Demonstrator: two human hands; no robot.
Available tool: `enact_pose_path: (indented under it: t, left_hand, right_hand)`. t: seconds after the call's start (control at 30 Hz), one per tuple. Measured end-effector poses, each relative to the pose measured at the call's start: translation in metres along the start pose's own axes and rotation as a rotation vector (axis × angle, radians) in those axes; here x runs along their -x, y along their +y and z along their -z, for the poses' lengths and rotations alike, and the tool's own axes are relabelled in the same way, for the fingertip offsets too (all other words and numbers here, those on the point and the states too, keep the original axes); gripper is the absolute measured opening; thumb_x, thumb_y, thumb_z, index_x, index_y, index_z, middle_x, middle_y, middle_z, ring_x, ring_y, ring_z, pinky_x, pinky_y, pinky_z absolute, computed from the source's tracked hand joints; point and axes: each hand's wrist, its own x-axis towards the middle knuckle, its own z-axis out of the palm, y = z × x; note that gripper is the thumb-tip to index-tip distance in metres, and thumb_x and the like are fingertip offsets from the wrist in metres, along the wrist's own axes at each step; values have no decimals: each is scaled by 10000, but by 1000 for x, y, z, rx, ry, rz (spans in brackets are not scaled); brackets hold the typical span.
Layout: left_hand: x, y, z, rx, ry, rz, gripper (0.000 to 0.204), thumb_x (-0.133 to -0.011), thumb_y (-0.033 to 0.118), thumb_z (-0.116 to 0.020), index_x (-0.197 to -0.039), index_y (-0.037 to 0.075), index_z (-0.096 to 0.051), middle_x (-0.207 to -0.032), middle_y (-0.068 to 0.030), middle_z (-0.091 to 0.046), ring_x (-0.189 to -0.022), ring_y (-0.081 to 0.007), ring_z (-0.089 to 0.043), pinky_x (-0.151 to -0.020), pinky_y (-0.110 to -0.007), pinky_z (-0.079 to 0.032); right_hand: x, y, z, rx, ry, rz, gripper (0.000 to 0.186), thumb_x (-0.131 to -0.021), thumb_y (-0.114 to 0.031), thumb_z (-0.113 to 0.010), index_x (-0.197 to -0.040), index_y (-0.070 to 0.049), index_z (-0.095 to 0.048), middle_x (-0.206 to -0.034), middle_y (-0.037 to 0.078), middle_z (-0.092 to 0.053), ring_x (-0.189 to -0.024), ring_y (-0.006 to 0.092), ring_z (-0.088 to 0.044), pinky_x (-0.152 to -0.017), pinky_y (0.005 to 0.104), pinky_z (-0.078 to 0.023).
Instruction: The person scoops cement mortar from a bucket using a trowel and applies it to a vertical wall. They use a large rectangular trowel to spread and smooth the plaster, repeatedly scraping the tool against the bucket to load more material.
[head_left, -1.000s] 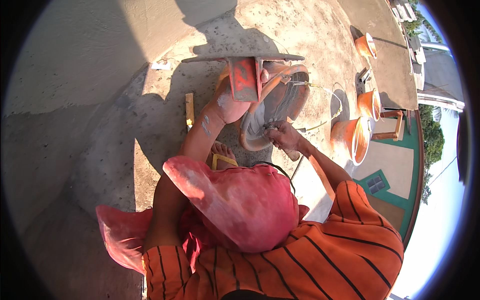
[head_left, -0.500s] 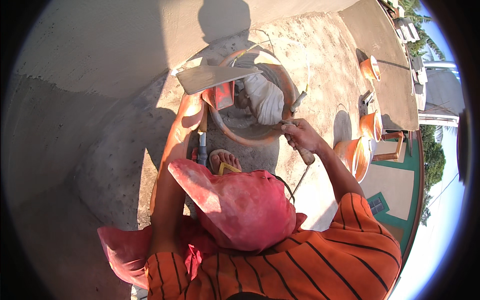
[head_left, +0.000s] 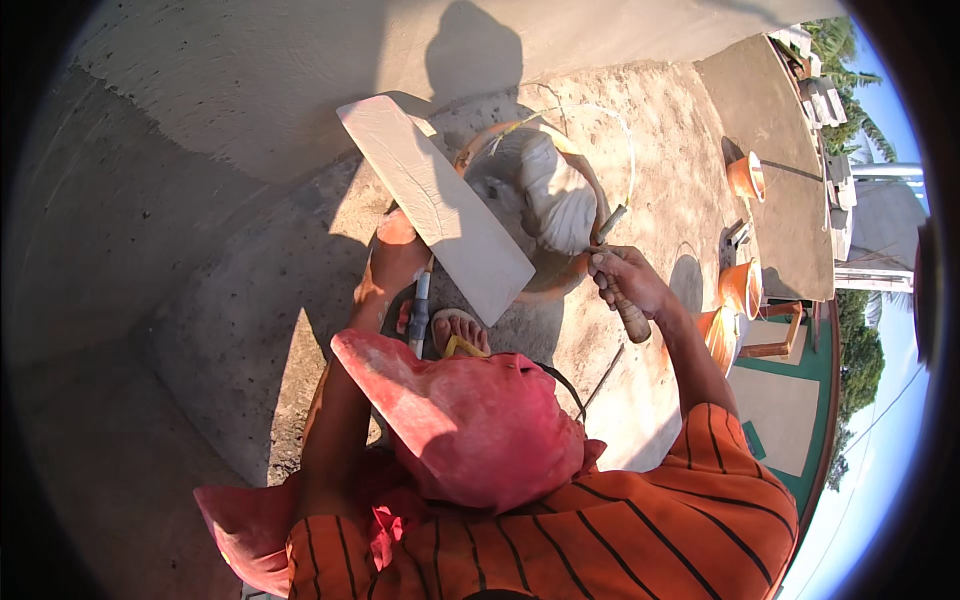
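Observation:
My left hand (head_left: 398, 248) is closed on a plastering float (head_left: 435, 205), its fingers mostly hidden beneath the board. The float's long flat face, smeared with grey plaster, slants over the left side of a round orange-rimmed tub (head_left: 548, 297). In my right hand (head_left: 628, 278) is the wooden handle of a trowel (head_left: 632, 318). A pale ridged heap of wet plaster (head_left: 560, 195) lies at the trowel's far end, over the tub, and covers its blade. Grey plaster also shows inside the tub.
A plastered wall (head_left: 230, 110) rises at the left and far side. Orange buckets (head_left: 742, 288) stand on the ground to the right, near a wooden frame (head_left: 780, 335). My sandalled foot (head_left: 460, 330) is just this side of the tub, with a grey pipe-like tool (head_left: 420, 310) beside it.
The float has turned from nearly edge-on, its red back part showing, to broad face up, and swung down toward my foot. My right hand still grips the trowel, with the plaster slightly shifted.

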Motion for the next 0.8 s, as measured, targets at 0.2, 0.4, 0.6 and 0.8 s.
enact_pose_path:
  t: [0.2, 0.4, 0.6, 0.8]
  left_hand:
    - [-9, 16, -6, 150, -62, 348, 227, -736, 93, -591, -939, -1, -627, -740, -143, -651, -690, -298, -642, -633, -377, -500]
    - [-19, 18, -4, 78, -139, 272, 236, -762, 156, -616, -948, 14, -648, -856, -188, -656, -824, -383, -623, -707, -420, -503]
    - [-23, 35, -36, 57, -85, 221, 254, -733, 136, -661, -933, -19, -630, -817, -206, -648, -778, -370, -635, -679, -411, -508]
    - [-31, 45, -69, 209, -68, 123, 355, -706, 162, -714, -985, -30, -608, -925, -213, -640, -865, -366, -626, -720, -408, -503]
  right_hand:
    - [12, -5, 3, -46, 18, 1, 240, -915, -269, -526, -790, -65, -546, -618, -4, -492, -456, 83, -486, -421, 218, -418]
    - [25, -17, 6, -19, 56, 43, 237, -907, -264, -515, -805, -53, -547, -632, 3, -496, -480, 89, -492, -438, 226, -424]
    - [52, -43, -5, -53, -33, 136, 257, -813, -147, -480, -1016, -4, -546, -763, 45, -530, -603, 121, -532, -549, 250, -465]
    - [73, -59, -40, 288, 80, 215, 298, -853, -120, -595, -1114, -8, -505, -819, 28, -536, -704, 105, -541, -630, 262, -467]
